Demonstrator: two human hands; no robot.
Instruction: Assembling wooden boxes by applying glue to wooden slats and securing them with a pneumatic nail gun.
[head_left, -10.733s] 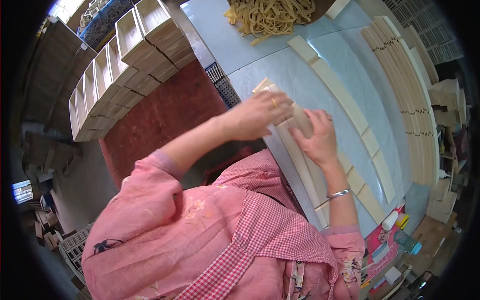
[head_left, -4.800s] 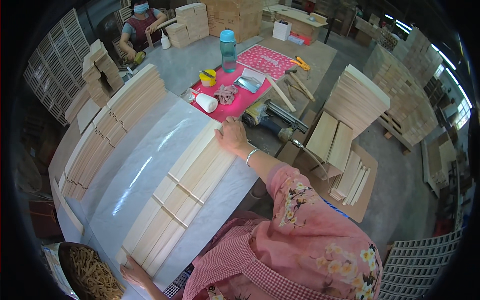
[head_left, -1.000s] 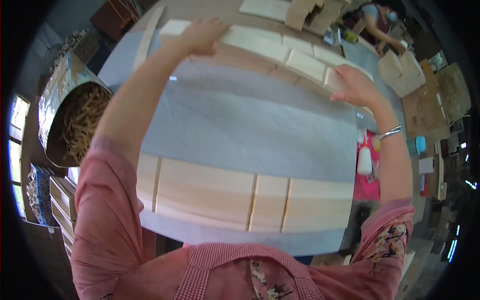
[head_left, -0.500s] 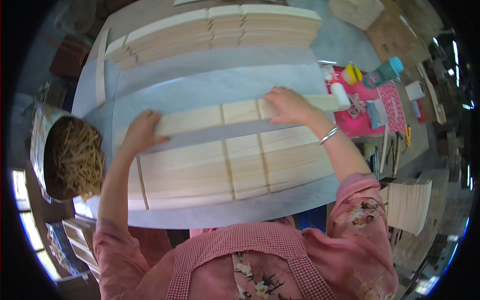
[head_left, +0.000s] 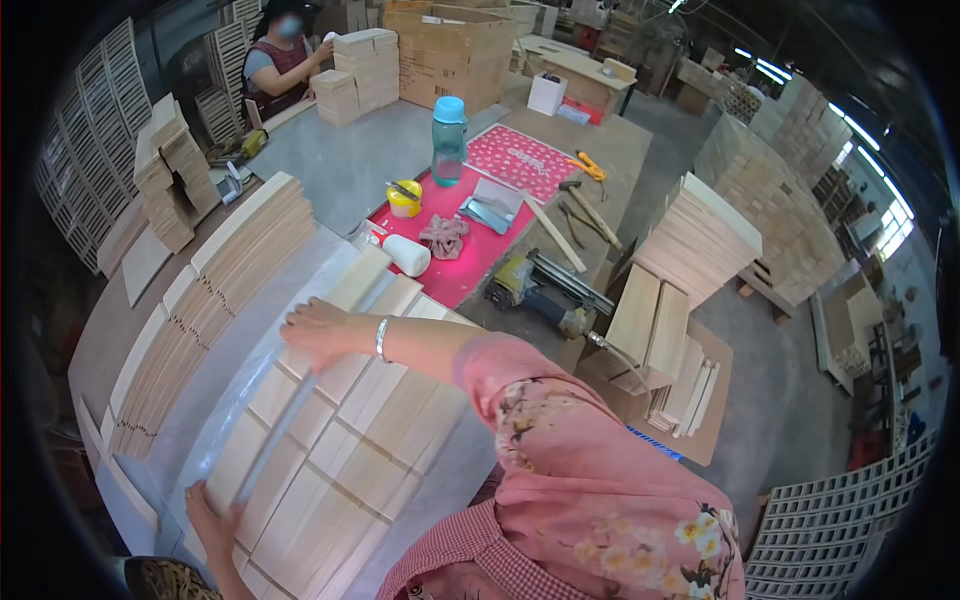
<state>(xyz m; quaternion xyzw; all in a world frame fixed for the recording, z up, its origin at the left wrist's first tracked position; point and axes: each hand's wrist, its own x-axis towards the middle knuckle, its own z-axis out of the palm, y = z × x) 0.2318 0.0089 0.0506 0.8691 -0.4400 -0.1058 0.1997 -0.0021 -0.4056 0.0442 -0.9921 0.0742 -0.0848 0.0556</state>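
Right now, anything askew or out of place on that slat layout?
Nothing stands out. The wooden slats lie in even rows on the table, right hand flat on one end, left hand at the other. The stacked slats alongside look tidy.

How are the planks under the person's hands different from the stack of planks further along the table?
The planks under the hands lie flat, side by side in rows; the stack stands on edge, packed tight. The right hand and left hand press on the flat planks; nobody touches the stack. Both are pale, bare wood.
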